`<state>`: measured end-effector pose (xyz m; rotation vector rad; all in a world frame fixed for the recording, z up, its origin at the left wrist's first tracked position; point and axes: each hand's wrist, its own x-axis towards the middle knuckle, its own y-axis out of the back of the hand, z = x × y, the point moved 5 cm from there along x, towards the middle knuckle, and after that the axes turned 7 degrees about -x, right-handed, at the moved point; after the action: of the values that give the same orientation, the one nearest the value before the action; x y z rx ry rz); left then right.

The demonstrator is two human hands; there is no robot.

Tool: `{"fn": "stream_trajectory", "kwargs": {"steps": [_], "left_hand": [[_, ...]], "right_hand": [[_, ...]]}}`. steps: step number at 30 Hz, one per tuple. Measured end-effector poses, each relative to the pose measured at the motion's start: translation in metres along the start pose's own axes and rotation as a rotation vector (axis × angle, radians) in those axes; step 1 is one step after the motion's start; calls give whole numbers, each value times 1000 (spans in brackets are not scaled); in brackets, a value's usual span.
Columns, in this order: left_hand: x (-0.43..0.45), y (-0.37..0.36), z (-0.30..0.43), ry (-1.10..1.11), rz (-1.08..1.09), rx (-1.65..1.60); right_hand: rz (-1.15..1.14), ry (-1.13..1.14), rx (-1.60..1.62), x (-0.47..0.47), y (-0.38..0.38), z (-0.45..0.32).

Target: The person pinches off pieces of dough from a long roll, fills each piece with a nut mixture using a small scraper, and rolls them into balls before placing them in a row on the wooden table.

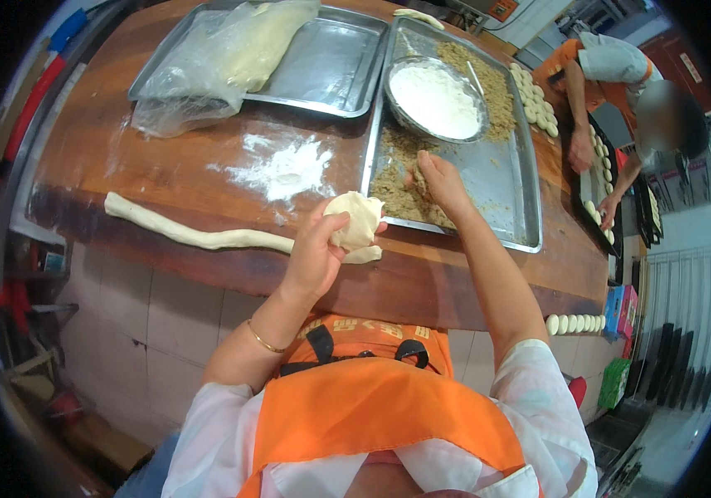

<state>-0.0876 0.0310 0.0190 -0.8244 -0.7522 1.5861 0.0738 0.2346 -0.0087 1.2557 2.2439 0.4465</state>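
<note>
My left hand (315, 252) holds a flattened round of dough (355, 219), with the thumb on top of it. A long rope of dough (206, 239) lies along the near edge of the wooden table, passing behind that hand. My right hand (442, 183) is over a metal tray at the crumbly brown filling (402, 199), some of which shows at its fingers. Farther back in the same tray stands a bowl of white flour or powder (435, 103) with a white handle beside it. White flour (287, 168) is scattered on the table left of the tray.
Dough in a clear plastic bag (225, 68) lies across a second metal tray (337, 68). At the right, a co-worker's hands (581, 149) are at a black baking tray (615, 239) with dough pieces. More dough pieces (533, 99) sit near the far right edge; a row of rounds (573, 324) lies at the near right corner.
</note>
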Motion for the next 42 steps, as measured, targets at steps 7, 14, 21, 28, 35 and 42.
{"fn": "stream_trajectory", "kwargs": {"steps": [7,14,21,28,35,42], "left_hand": [[12,-17,-18,73,-63,-80],[29,-24,-31,102,35,33],[50,-29,-39,97,69,149],[66,-34,-47,92,72,212],[76,-48,-52,106,128,181],[90,-50,-71,128,99,185]], "right_hand": [[164,271,-304,-4,16,2],[183,176,-111,-5,25,15],[222,283,-337,-17,25,-2],[194,250,25,-14,40,22],[-55,-21,1026,-23,43,39],[76,41,761,-34,38,37]]}}
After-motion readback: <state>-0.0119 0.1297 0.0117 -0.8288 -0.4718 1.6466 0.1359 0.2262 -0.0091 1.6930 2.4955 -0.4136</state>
